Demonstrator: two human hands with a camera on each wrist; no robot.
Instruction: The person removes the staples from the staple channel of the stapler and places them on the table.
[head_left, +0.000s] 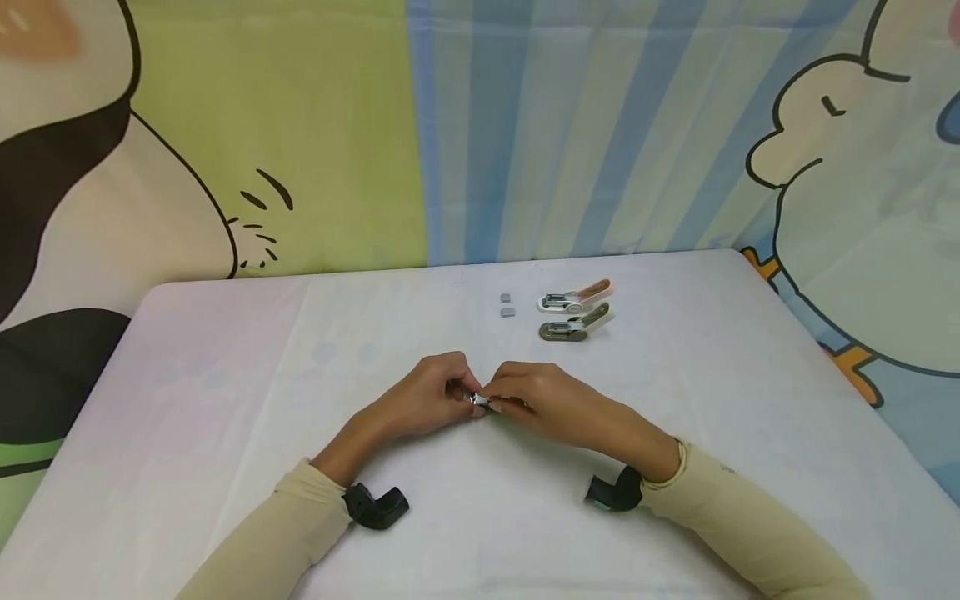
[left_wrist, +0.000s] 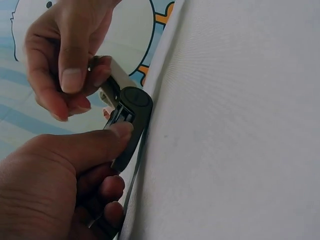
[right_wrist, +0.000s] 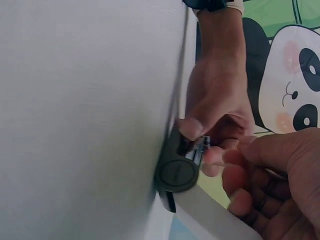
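Observation:
A dark nail clipper (left_wrist: pixel 136 97) with a round pivot and a pale lever is held between the two hands, its bright metal end (head_left: pixel 478 401) showing at the fingertips. My left hand (head_left: pixel 423 400) grips the clipper's body, thumb on top and fingers curled beneath. From above, my right hand (head_left: pixel 555 408) covers much of it; its curled fingers are at the lever in the left wrist view. The right wrist view shows the pivot below the left thumb (right_wrist: pixel 190 128) and the lever (right_wrist: pixel 210 212) raised from the body, close beside my right fingers (right_wrist: pixel 240 200).
Farther back on the white table (head_left: pixel 375 517) stand a white and peach nail clipper (head_left: pixel 573 298) and an olive one (head_left: pixel 573 325), levers raised. Two small grey pieces (head_left: pixel 507 312) lie to their left. A printed curtain (head_left: pixel 330 133) hangs behind the table.

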